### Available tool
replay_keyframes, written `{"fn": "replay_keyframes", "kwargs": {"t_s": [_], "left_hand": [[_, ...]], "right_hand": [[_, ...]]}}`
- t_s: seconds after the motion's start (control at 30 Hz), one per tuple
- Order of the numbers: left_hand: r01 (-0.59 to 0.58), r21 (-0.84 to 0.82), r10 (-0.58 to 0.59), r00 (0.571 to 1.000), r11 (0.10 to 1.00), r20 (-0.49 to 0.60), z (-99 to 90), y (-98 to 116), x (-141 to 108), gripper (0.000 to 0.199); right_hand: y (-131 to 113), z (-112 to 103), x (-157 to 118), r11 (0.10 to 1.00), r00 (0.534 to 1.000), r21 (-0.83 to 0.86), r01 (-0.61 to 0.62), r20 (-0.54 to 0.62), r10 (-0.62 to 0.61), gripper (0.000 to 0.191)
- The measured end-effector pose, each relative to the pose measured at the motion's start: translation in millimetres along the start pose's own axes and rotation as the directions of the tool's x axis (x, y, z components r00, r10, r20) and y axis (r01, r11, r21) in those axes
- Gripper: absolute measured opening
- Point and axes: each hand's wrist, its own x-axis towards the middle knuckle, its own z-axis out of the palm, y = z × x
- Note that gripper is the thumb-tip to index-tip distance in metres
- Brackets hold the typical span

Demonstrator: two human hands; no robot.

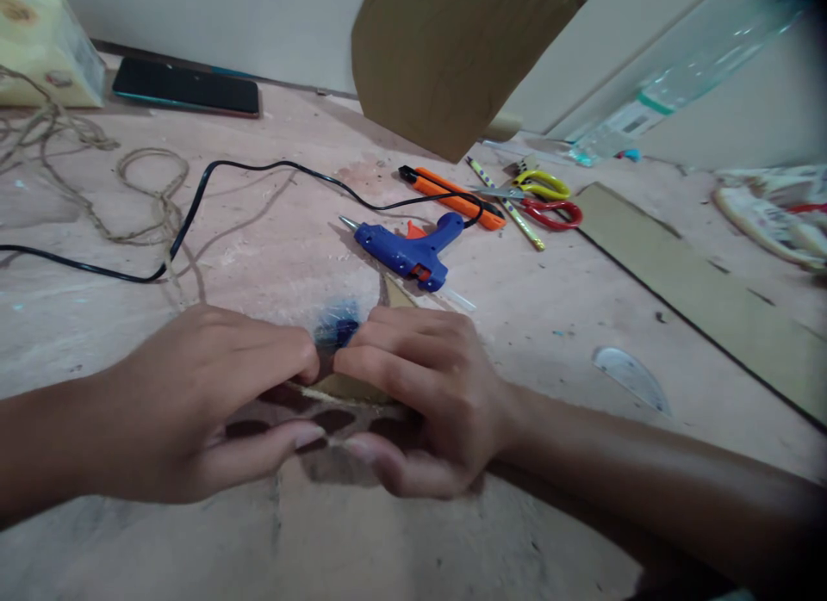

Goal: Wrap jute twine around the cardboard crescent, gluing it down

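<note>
A small tan cardboard piece (355,388) lies low between my hands, with a rough pale fringe along its near edge. My left hand (226,399) grips its left side, thumb below and fingers curled above. On its right side, my right hand (426,394) has bent fingers over the cardboard and the thumb pointing toward the left thumb. Part of the piece is hidden under the fingers; a pointed tip shows beyond the right hand. Just beyond the hands rests a blue glue gun (407,250), its nozzle pointing left.
A black cable (284,164) and twine (103,231) cross the left side. Behind are a phone (186,86) and a large cardboard sheet (452,58). An orange cutter (452,198), scissors (549,201), pencil (507,205), protractor (631,379), cardboard strip (704,300) and bottle (685,80) lie right.
</note>
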Motion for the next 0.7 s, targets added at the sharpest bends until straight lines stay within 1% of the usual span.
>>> {"fn": "replay_keyframes", "kwargs": {"t_s": [0.2, 0.3, 0.4, 0.47, 0.57, 0.63, 0.7], "left_hand": [[-0.007, 0.024, 0.006, 0.999, 1.0, 0.033, -0.4, -1.5, 4.3, 0.037], [0.005, -0.033, -0.004, 1.0, 0.999, 0.024, -1.4, -1.9, 1.8, 0.031], [-0.018, -0.117, 0.026, 0.997, 0.993, 0.068, -4.7, -1.8, -1.7, 0.021], [-0.04, -0.115, 0.052, 0.993, 0.993, 0.102, -6.3, -1.5, -2.4, 0.023], [-0.056, -0.1, 0.061, 0.997, 0.993, 0.05, -4.2, -1.5, -1.2, 0.023], [-0.037, -0.09, 0.039, 0.999, 0.995, 0.022, -0.8, -2.1, -0.1, 0.025], [0.005, -0.055, -0.004, 1.0, 0.998, 0.021, 1.8, -2.9, 0.4, 0.028]], "right_hand": [[0.0, -0.6, 0.6, 0.999, 1.0, -0.048, -0.013, 0.018, 0.014, 0.02], [-0.6, -0.6, 0.4, 0.999, 1.0, -0.053, -0.007, 0.015, 0.008, 0.018], [-1.1, -0.7, 0.2, 0.997, 1.0, -0.073, 0.014, 0.008, -0.014, 0.016], [-1.3, -0.5, 0.1, 0.995, 1.0, -0.093, 0.024, 0.007, -0.024, 0.016], [-1.3, 0.2, 0.0, 0.993, 1.0, -0.116, 0.013, 0.007, -0.013, 0.016], [-1.3, 0.6, 0.2, 0.992, 1.0, -0.127, 0.001, 0.007, 0.0, 0.016], [-1.5, 0.9, 0.6, 0.991, 1.0, -0.13, -0.002, 0.007, 0.003, 0.014]]}}
